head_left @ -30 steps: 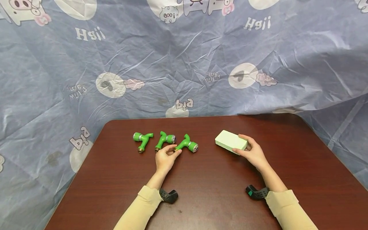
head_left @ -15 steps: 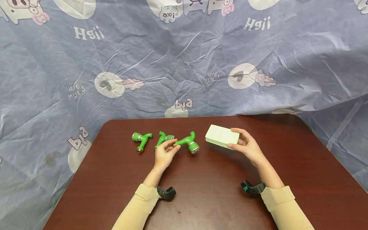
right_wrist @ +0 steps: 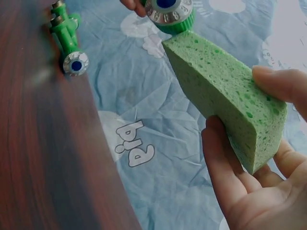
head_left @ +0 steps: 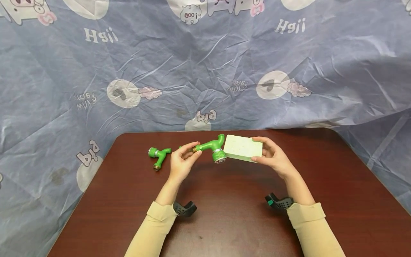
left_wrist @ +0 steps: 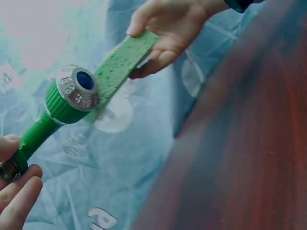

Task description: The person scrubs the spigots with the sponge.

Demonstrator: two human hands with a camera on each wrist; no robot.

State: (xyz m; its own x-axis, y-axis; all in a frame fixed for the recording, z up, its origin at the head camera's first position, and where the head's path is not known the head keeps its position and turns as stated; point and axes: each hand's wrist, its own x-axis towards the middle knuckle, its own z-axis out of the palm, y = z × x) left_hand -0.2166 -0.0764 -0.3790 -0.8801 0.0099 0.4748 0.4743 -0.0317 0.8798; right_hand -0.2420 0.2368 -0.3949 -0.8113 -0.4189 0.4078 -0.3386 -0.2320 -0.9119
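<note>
My left hand [head_left: 182,162] pinches a green faucet [head_left: 210,145] by its brass threaded end, holding it up over the table. Its ribbed knob, with a silver ring and a blue centre, faces me in the left wrist view. My right hand [head_left: 273,157] grips a pale green sponge [head_left: 243,147] by its right end, thumb on one face and fingers on the other. The sponge's free end is right at the faucet's knob [right_wrist: 170,14]. A second green faucet [head_left: 159,157] lies on the table left of my left hand. Another lies mostly hidden behind that hand.
The dark red-brown table [head_left: 224,221] stretches beneath both arms. A wrinkled blue-grey printed sheet [head_left: 192,71] hangs right behind its far edge. Black bands [head_left: 184,208] sit on both wrists.
My left hand has lifted the faucet off the table and turned it more level. My right hand has raised the sponge and brought it left, up to the faucet.
</note>
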